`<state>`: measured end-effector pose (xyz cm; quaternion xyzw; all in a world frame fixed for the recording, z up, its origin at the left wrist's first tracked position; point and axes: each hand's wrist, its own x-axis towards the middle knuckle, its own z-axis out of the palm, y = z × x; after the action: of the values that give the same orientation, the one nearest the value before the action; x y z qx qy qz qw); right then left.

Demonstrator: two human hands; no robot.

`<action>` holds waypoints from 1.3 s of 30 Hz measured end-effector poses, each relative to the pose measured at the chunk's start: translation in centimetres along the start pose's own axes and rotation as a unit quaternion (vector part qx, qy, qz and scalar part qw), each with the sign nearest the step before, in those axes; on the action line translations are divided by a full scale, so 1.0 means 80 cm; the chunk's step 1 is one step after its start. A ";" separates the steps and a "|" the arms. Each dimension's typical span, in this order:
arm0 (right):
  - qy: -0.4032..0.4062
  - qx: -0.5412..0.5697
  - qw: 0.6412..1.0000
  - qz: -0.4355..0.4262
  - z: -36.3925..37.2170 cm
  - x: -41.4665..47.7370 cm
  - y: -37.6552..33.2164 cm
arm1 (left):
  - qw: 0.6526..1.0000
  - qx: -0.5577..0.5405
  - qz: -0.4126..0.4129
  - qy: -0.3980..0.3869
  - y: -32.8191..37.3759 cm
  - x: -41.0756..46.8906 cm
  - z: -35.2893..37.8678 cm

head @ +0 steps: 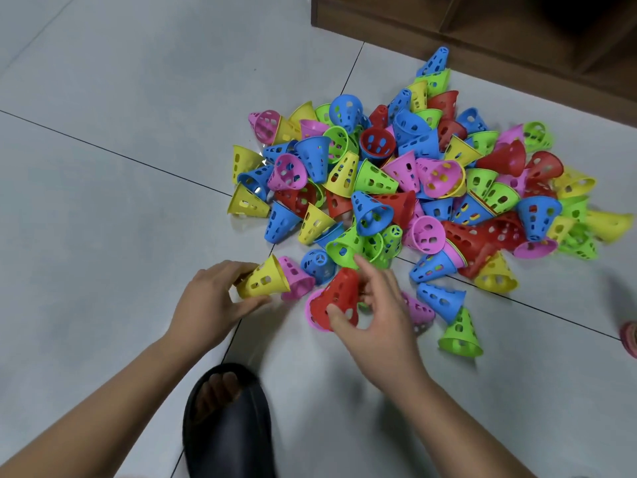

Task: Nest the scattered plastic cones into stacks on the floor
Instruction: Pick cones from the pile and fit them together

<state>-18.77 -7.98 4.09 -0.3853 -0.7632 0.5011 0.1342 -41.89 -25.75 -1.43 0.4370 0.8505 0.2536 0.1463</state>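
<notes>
**A:** While the left hand (210,298) grips the yellow cone (263,281) by its narrow end, which way does that cone lie?

**B:** On its side, long axis left to right, open mouth facing right. A pink cone (298,282) sits just beside that mouth; I can't tell if it's nested.

**A:** And the right hand (375,312)?

**B:** Thumb and fingers curl round the red cone (339,298). It's tilted, tip far, wide end near-left, with a pink rim (311,313) showing under it. The red cone is near the yellow one but apart from it, to the right. Both are low over the tiled floor (120,208), at the near edge of the pile (406,188).

**A:** So what does joining them take?

**B:** I'd say one must turn until a tip meets an open mouth. Both forearms reach in from the near side, wrists angled inward, each hand about equally close.
</notes>
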 end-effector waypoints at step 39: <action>0.043 -0.305 0.948 0.087 -0.033 -0.035 0.122 | 0.994 -0.004 0.105 -0.029 0.046 0.003 0.041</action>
<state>-10.90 -6.31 -2.69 -0.4937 -0.8366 0.2375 -0.0010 -38.02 -22.77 -2.07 0.5302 0.7944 0.2582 0.1452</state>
